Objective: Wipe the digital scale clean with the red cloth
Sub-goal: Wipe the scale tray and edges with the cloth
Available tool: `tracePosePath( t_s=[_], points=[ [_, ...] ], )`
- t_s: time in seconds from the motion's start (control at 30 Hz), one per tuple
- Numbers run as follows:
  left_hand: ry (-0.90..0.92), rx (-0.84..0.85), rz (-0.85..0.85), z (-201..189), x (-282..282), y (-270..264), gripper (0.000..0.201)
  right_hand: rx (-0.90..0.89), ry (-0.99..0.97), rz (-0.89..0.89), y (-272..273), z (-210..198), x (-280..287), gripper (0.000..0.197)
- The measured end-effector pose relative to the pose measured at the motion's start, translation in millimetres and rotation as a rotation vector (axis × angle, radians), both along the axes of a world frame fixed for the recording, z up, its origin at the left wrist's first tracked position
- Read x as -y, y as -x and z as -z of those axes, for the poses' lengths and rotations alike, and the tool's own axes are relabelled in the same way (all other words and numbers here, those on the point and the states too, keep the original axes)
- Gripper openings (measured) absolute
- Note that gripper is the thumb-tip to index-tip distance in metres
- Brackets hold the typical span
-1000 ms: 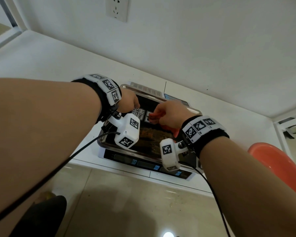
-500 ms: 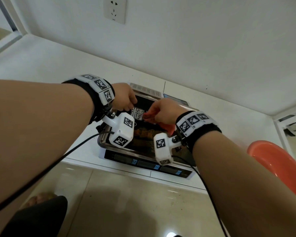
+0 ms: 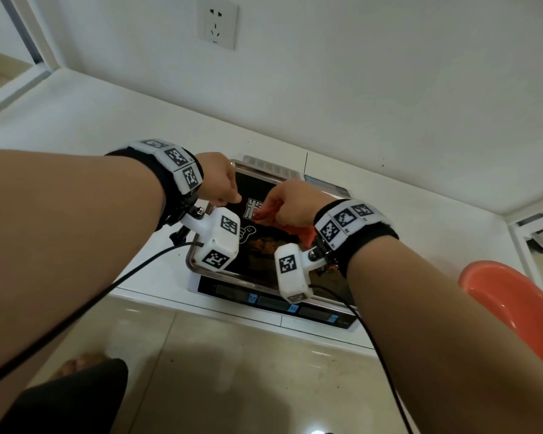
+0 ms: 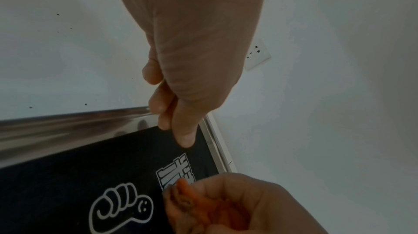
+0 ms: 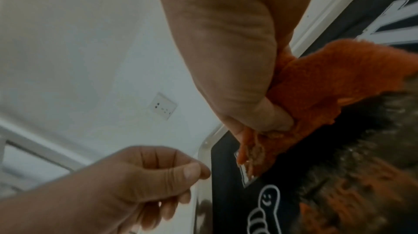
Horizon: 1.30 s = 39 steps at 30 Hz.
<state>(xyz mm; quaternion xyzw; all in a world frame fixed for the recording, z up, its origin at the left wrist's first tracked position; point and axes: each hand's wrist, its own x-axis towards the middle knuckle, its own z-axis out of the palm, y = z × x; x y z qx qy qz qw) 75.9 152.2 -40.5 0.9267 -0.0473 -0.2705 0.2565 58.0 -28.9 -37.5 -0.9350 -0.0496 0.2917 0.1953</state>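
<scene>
The digital scale (image 3: 273, 300) sits on a white ledge, its steel tray (image 3: 191, 261) lined with a black mat (image 3: 264, 245) printed in white. My right hand (image 3: 270, 211) hovers over the mat's far half and grips the bunched red cloth (image 3: 298, 228); the wrist view shows thumb and fingers clamped on the cloth (image 5: 328, 80), with one end hanging onto the mat. My left hand (image 3: 224, 195) is just left of it, above the tray's far left corner. Its fingers (image 5: 158, 162) are curled with the thumb against them, and nothing is in them.
An orange plastic seat (image 3: 508, 302) stands at the right. The white wall with a socket (image 3: 217, 25) rises close behind the scale. Bare white ledge (image 3: 107, 126) runs to the left. Glossy floor tiles lie below, and black cables trail from both wrist cameras.
Both hands have drifted a little toward the tray's far edge. The right hand keeps its grip on the cloth, and the left stays curled beside it.
</scene>
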Motion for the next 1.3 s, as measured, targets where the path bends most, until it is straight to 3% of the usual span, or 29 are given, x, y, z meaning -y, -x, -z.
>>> tracePosePath(
  t_s=[0.1, 0.23, 0.43, 0.57, 0.7, 0.83, 1.03, 1.1, 1.3],
  points=[
    [-0.021, -0.037, 0.041, 2.2, 0.4, 2.2, 0.021, -0.052, 0.046, -0.067, 4.3, 1.5, -7.5, 0.017],
    [-0.038, -0.053, 0.054, 2.8, -1.0, 4.6, 0.027, -0.166, 0.170, -0.163, 2.0, -1.6, -0.7, 0.038],
    [-0.027, -0.088, 0.071, 3.5, -3.3, 3.2, 0.025, -0.027, 0.042, -0.026, -1.7, -9.8, 1.8, 0.025],
    [-0.014, -0.104, 0.072, 10.0, -2.2, 2.6, 0.024, 0.050, 0.059, -0.114, 2.7, 1.6, -17.4, 0.018],
    [-0.004, -0.106, 0.077, 12.6, -2.8, 2.4, 0.024, -0.033, 0.064, -0.228, 9.2, 8.0, -26.5, 0.016],
    [0.023, -0.127, 0.063, 13.0, -8.9, 4.9, 0.022, -0.156, 0.198, -0.274, 8.7, -1.6, -11.3, 0.014],
    [0.067, -0.169, 0.041, 11.7, -13.5, 3.1, 0.021, -0.039, 0.154, -0.152, -6.0, -6.3, -0.2, 0.034],
    [0.062, -0.176, 0.051, 12.8, -11.7, 2.9, 0.022, 0.014, 0.115, -0.154, -1.4, -3.0, -6.4, 0.029],
    [0.045, -0.156, 0.066, 14.1, -9.9, 2.2, 0.024, -0.042, 0.053, -0.303, 11.8, 7.0, -30.0, 0.015]
  ],
)
